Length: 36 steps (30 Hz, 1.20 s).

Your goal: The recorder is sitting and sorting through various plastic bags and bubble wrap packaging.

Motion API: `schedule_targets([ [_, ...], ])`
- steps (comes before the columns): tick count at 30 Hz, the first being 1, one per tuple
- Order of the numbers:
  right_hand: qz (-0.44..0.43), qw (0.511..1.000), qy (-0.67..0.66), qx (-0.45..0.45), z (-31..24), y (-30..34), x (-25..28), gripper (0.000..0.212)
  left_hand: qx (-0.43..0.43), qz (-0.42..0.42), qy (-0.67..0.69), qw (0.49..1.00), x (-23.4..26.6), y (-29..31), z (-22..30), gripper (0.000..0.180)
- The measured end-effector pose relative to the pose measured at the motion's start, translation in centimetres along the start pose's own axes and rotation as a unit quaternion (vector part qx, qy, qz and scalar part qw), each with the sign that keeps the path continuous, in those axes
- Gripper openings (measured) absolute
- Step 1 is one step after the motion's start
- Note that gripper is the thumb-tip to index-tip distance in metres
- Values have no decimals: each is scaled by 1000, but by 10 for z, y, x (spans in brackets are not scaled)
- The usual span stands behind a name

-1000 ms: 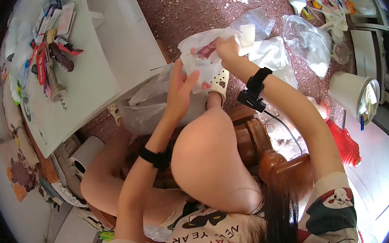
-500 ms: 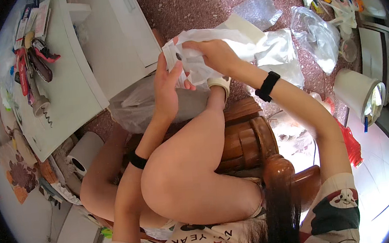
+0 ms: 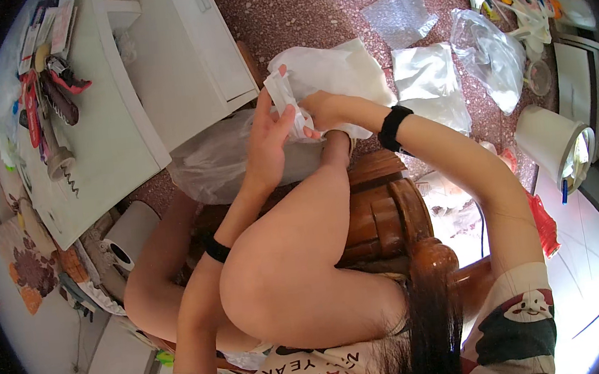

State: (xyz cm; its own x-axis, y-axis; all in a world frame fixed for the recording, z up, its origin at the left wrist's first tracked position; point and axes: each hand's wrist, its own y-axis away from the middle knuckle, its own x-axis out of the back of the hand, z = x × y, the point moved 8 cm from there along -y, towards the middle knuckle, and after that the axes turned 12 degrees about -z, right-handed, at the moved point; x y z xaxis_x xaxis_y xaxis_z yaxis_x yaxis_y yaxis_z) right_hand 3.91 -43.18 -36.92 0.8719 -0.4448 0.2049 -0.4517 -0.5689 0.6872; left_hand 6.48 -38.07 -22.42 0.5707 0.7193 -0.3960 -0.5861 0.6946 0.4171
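Note:
My left hand (image 3: 271,143) is closed on a folded white strip of a thin plastic bag, pinching it between thumb and fingers. Close beside it, my right hand (image 3: 324,110) has its curled fingers on the same white material, with the fingertips partly hidden. A wide white sheet-like part, seemingly of the white plastic bag (image 3: 332,76), spreads out beyond both hands; where it joins the strip cannot be made out. Under my left wrist lies a large translucent plastic bag (image 3: 221,158), next to the open white drawer (image 3: 179,61).
Clear plastic bags (image 3: 492,56), a silvery flat bag (image 3: 426,77) and bubble wrap (image 3: 399,19) lie on the speckled floor. A white bin (image 3: 548,135) stands right. Tools with a corkscrew (image 3: 61,163) rest on the white cabinet. A wooden stool (image 3: 381,215) is below my leg.
My right hand has drawn down and in beside the left, and the white material between them looks more bunched and folded. The left hand has shifted slightly right.

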Motion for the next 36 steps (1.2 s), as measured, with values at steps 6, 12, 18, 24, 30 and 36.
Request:
schedule_targets([
  [6,72,993,52,83,32,-35,-13,34,7,-28,38,999,-17,-4,9,54],
  [12,31,999,37,-4,6,-9,-1,41,10,-15,71,997,-6,2,10,58],
  [18,145,966,-215,5,48,-28,-10,38,38,-12,70,997,-18,1,0,56],
  [24,191,977,49,77,-6,30,17,35,74,-9,30,997,-13,7,-1,51],
  [30,230,966,81,84,-7,42,23,33,84,-7,0,996,-13,9,-7,50],
  [36,271,953,111,81,-3,58,22,30,95,35,-80,992,-8,13,-11,32],
])
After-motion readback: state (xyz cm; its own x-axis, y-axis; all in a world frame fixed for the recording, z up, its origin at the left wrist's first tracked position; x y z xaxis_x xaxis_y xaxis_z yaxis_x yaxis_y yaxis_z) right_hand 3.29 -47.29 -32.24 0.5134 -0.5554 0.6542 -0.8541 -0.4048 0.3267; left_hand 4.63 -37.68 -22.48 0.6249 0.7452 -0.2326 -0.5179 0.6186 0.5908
